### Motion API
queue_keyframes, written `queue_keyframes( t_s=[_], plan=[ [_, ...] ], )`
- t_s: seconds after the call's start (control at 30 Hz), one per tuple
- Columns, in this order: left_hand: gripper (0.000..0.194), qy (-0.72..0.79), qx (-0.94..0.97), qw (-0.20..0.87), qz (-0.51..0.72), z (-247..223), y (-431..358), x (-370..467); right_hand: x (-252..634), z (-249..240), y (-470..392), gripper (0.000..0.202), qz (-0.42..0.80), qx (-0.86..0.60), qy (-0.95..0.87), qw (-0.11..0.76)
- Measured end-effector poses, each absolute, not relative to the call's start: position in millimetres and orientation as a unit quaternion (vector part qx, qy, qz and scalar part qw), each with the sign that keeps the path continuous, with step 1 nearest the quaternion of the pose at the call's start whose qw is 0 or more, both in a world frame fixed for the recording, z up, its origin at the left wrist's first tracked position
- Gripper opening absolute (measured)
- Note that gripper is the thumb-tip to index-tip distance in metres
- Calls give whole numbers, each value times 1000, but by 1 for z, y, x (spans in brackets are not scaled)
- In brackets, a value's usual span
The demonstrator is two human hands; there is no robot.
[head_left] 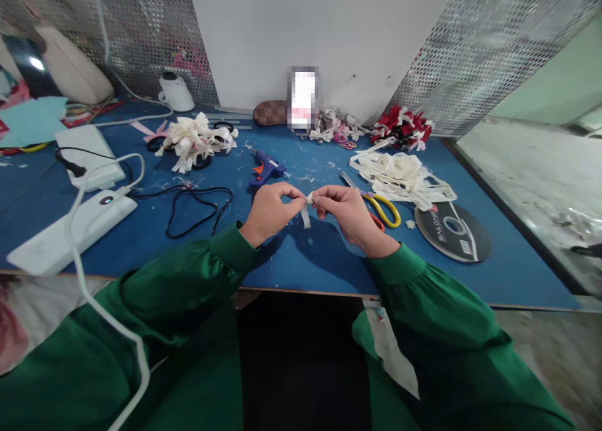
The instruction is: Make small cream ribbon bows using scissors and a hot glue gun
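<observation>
Between my two hands, above the front middle of the blue table, is a short piece of white ribbon (pixel 306 218) with one end hanging down. My left hand (pixel 277 210) pinches it from the left with thumb and forefinger. From the right, my right hand (pixel 347 214) pinches the same ribbon, and the fingertips nearly meet. A blue glue gun (pixel 267 169) lies just beyond my left hand. Scissors with yellow and red handles (pixel 386 210) lie beside my right hand, partly hidden by it.
A pile of cream ribbon (pixel 399 177) and a black ribbon spool (pixel 454 230) lie to the right. Cream bows (pixel 195 141) and a black cord (pixel 200 196) are left, near a white power strip (pixel 70 230). Red bows (pixel 402 128) and a phone (pixel 303 97) stand at the back.
</observation>
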State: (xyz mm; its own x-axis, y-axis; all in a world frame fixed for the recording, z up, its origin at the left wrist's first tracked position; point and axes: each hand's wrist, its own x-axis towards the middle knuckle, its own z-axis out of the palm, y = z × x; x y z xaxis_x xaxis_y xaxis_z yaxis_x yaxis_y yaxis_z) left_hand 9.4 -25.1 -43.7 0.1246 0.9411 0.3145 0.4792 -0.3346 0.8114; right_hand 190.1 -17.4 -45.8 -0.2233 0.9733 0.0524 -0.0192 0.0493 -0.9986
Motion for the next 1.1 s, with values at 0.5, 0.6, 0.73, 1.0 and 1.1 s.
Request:
queue_keyframes(
  t_s=[0.5, 0.6, 0.73, 1.0, 1.1],
  plan=[
    [13, 517, 664, 320, 434, -43, -24, 11, 190, -46, -17, 15, 551, -423, -560, 452],
    [12, 510, 679, 301, 434, -44, -24, 10, 190, -47, -16, 17, 554, -422, -561, 447],
    [11, 501, 700, 268, 433, -45, -24, 9, 190, -46, -17, 20, 553, -423, -569, 437],
    [13, 494, 709, 251, 437, -46, -25, 9, 189, -41, -21, 22, 557, -428, -571, 425],
    [13, 495, 709, 247, 437, -46, -25, 9, 189, -40, -21, 20, 554, -428, -574, 424]
  ],
)
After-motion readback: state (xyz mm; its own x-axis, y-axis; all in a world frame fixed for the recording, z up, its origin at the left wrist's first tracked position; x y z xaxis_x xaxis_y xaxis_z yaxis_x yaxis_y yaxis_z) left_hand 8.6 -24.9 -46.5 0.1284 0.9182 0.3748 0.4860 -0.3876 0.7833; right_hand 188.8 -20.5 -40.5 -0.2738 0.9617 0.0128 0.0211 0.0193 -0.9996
